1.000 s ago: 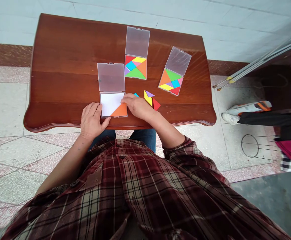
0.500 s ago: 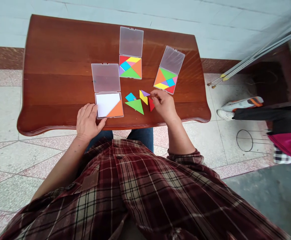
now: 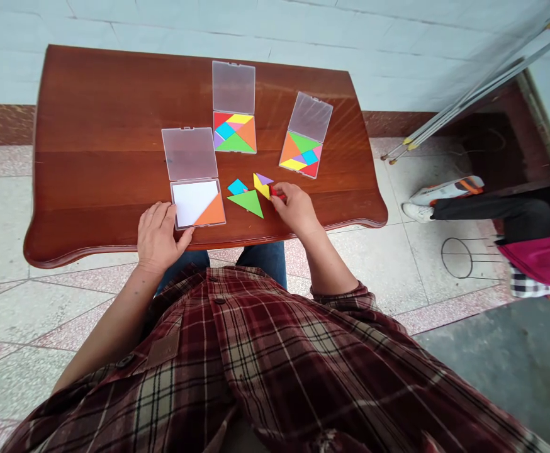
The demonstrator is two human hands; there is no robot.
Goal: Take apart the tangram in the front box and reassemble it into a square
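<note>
My left hand (image 3: 159,236) rests with fingers apart against the left and front edges of an open clear tangram case (image 3: 190,154). Inside that case an orange triangle (image 3: 211,211) lies in the lower right corner, on a white base (image 3: 190,200). My right hand (image 3: 294,206) pinches a red tangram piece (image 3: 274,192), partly covered by the fingers. Just left of it on the table are a yellow piece (image 3: 260,186), a purple triangle (image 3: 264,179), a large green triangle (image 3: 248,203) and a blue square (image 3: 236,187). A sliver of pink shows behind the green one.
Two more open cases, each filled with coloured pieces, lie farther back: one in the middle (image 3: 234,132), one at the right (image 3: 301,154). They share the brown wooden table (image 3: 100,157). A seated person's leg (image 3: 482,211) and crutches (image 3: 445,113) are off to the right.
My right hand has come down onto the red piece, now gripped and tilted up. My left hand stays at the case. The whole view has shifted slightly.
</note>
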